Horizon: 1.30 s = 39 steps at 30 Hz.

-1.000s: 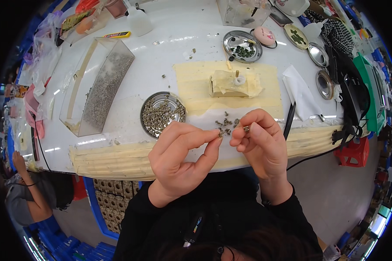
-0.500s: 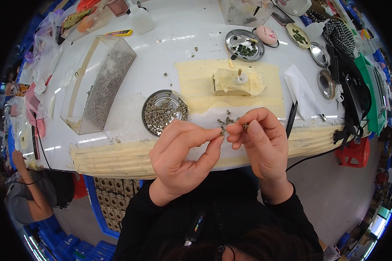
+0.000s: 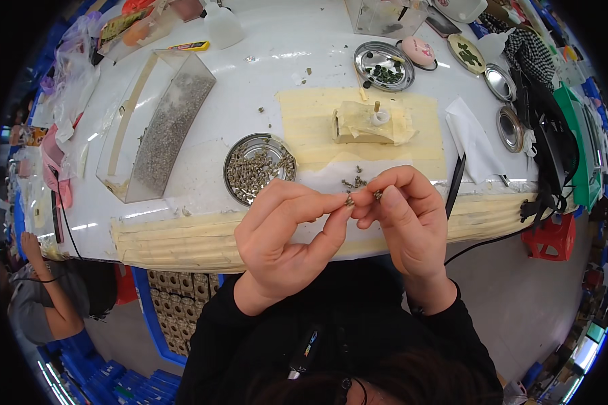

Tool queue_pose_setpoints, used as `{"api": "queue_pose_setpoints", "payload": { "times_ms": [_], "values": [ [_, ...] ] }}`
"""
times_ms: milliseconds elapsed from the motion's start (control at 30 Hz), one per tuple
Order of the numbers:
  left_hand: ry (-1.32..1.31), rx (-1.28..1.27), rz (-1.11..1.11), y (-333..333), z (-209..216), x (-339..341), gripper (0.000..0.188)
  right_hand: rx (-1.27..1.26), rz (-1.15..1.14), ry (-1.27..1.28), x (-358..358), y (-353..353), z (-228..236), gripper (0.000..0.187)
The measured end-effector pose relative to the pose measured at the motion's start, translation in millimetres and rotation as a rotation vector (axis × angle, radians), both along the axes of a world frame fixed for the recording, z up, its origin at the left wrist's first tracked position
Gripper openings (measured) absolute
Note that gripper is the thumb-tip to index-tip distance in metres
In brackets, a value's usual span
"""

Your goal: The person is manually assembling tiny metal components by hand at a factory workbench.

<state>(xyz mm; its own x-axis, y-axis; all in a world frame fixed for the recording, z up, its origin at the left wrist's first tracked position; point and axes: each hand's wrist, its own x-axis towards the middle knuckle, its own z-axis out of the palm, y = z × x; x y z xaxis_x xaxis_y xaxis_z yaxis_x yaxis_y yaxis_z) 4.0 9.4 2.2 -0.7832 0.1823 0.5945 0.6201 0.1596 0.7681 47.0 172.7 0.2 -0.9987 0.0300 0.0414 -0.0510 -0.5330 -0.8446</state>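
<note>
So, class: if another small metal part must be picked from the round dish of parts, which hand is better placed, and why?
Probably the left hand: the round dish lies on its side of the table, just beyond its fingers. The right hand sits further from it, pinching a small part. The left also pinches a part, though.

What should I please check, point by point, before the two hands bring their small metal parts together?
1. Left hand pinches a small brass-coloured metal part at its fingertips: ok.
2. Right hand pinches a small dark metal part: ok.
3. The two parts are aligned: cannot tell, too small.
4. Round metal dish of small grey parts sits close, beyond the left hand: ok.
5. Loose pile of small parts lies beyond the fingertips on the white table: ok.
</note>
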Motion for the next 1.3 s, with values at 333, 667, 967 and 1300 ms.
{"api": "queue_pose_setpoints", "payload": {
  "times_ms": [333,667,967,1300],
  "values": [
    [-0.012,-0.013,-0.021,-2.0,-0.5,-0.3,0.022,0.005,0.007,0.018,-0.3,0.1,-0.4,0.019],
    [-0.019,-0.022,-0.035,-1.9,-1.3,-0.2,0.028,0.01,0.014,0.019,-0.6,0.5,-0.5,0.019],
    [-0.013,-0.007,-0.049,-3.6,-0.6,-0.8,0.026,0.017,0.005,0.011,-1.0,-0.3,0.9,0.019],
    [0.003,-0.006,-0.073,-4.7,-2.5,1.2,0.024,-0.116,0.045,-0.038,-1.3,2.7,-4.0,0.019]
  ]
}}
